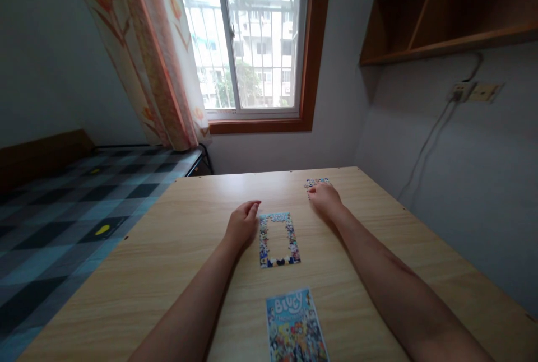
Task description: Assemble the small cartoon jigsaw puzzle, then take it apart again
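Nearest on the surface (176, 272) lies a picture card (296, 325). Beyond it, the puzzle frame (278, 240), the left hand (242, 222) loosely curled and empty beside it. Farthest, the right hand (324, 198) covers loose pieces (313, 183); its grip cannot be told.

Puzzle frame (278, 240) lies mid-table (168, 250), with the picture card (295, 325) in front of it, nearer the person. Left hand (242, 223) rests just left of the frame. Right hand (324, 199) is further back and to the right, on the loose pieces (316, 183). Bed (63, 205) stands left of the table, window (252, 37) behind, shelf (441, 42) up right.
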The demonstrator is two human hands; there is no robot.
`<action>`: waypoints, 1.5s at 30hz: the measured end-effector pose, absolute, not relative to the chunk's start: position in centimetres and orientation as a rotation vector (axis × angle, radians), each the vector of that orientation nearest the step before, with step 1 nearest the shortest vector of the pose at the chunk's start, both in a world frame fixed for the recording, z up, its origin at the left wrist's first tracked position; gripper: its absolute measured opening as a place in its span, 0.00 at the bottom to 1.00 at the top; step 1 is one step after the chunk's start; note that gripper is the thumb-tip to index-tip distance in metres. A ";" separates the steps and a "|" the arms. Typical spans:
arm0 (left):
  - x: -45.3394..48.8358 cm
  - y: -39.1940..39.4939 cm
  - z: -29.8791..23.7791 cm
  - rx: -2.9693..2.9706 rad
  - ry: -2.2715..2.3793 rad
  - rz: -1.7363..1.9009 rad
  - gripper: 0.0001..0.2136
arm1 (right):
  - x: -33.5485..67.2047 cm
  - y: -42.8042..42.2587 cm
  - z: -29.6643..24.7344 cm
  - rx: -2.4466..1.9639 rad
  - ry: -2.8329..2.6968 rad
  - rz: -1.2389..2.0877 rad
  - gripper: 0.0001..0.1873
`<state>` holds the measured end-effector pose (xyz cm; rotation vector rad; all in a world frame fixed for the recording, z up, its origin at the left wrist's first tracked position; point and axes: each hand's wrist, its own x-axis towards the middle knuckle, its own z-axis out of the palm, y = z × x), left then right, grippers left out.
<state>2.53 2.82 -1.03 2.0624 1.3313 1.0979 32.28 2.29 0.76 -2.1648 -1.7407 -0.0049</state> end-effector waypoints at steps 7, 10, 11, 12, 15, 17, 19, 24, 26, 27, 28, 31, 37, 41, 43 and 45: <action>2.4 2.9 -1.0 2.066 1.330 1.097 0.18 | 32.0 1.8 0.5 -2.205 -1.771 -0.042 0.15; 2.4 2.8 -0.9 2.076 1.334 1.085 0.18 | 32.0 1.9 0.4 -2.205 -1.778 -0.030 0.13; 2.4 2.8 -0.9 2.077 1.335 1.083 0.19 | 32.0 2.0 0.4 -2.198 -1.788 -0.018 0.12; 2.4 2.8 -0.8 2.078 1.337 1.081 0.19 | 31.9 2.1 0.4 -2.186 -1.804 0.004 0.12; 2.4 2.8 -0.9 2.079 1.340 1.079 0.19 | 31.6 2.3 0.5 -2.136 -1.870 0.117 0.12; 2.4 2.8 -0.9 2.084 1.341 1.077 0.19 | 31.3 2.4 0.6 -2.106 -1.922 0.214 0.12; 2.4 2.8 -0.9 2.096 1.342 1.068 0.19 | 31.1 2.5 0.7 -2.077 -1.972 0.296 0.11; 2.4 2.5 -0.7 2.133 1.369 1.059 0.17 | 30.8 2.2 1.1 -1.995 -2.033 0.365 0.12; 2.5 2.4 -0.6 2.136 1.377 1.060 0.17 | 30.6 1.9 1.3 -1.967 -2.052 0.379 0.12; 2.5 2.4 -0.5 2.136 1.379 1.061 0.16 | 30.5 1.8 1.4 -1.952 -2.062 0.389 0.11; 2.5 2.4 -0.5 2.136 1.380 1.061 0.16 | 30.4 1.7 1.5 -1.923 -2.061 0.393 0.10; 2.7 2.3 -0.6 2.168 1.378 1.070 0.15 | 29.8 1.7 1.7 -1.772 -2.011 0.422 0.08; 3.0 1.8 -0.7 2.449 1.290 1.045 0.11 | 27.3 2.5 1.2 -1.421 -1.725 0.963 0.12; 3.1 1.3 -0.4 2.523 1.262 1.072 0.09 | 25.7 2.0 0.8 -1.226 -1.630 1.159 0.17; 3.1 1.0 -0.2 2.558 1.240 1.063 0.08 | 25.2 1.7 0.7 -1.174 -1.602 1.209 0.21; 3.2 0.7 0.0 2.587 1.214 1.036 0.08 | 24.9 1.5 0.6 -1.139 -1.578 1.243 0.23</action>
